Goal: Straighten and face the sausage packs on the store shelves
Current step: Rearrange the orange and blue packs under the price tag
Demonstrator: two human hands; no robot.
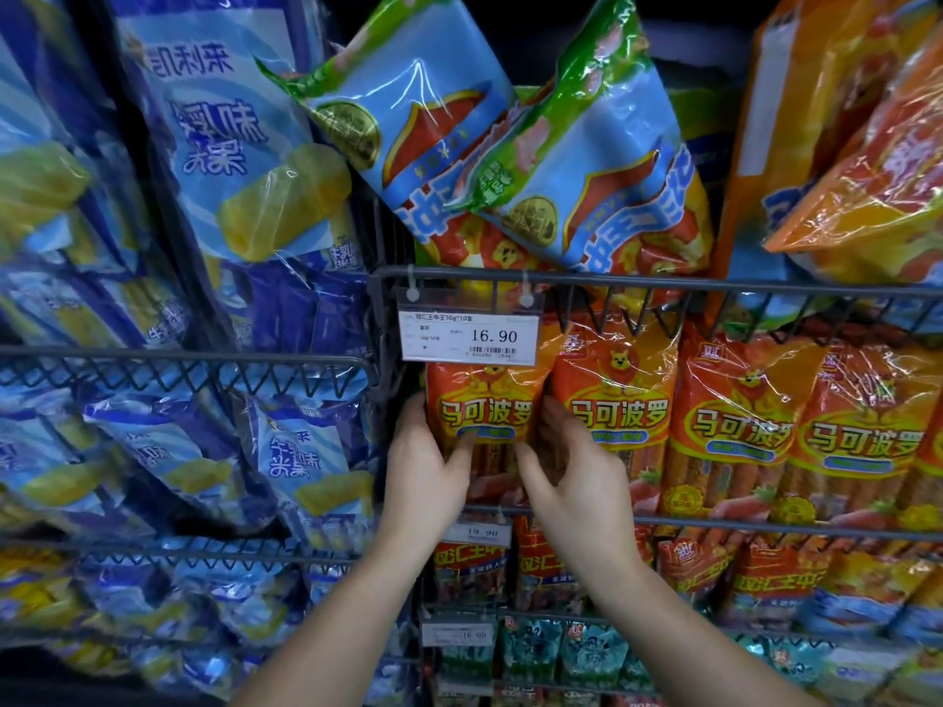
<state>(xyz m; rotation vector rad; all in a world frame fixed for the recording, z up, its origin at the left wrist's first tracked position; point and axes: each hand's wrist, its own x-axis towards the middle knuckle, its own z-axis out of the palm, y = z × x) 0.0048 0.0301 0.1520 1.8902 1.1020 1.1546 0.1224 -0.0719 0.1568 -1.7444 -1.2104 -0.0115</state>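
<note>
The left hand (421, 466) and right hand (571, 482) each grasp one side edge of the leftmost orange sausage pack (479, 400). Thumbs lie on its front; fingers curl behind.

The pack stands upright at the left end of the middle wire shelf (765, 524). It sits partly behind the price tag (469, 336), beside the neighbour pack (617, 400).

Step in hand, as judged: squaring this pack label-out. The next move calls for seating it flush with the row, then letting go.

The middle shelf holds a row of matching orange packs. The upper wire shelf (765, 288) holds two green-and-blue packs (439, 119), tilted and overlapping, which probably need straightening. The left shelf (178, 355) holds blue packs (229, 135).
</note>
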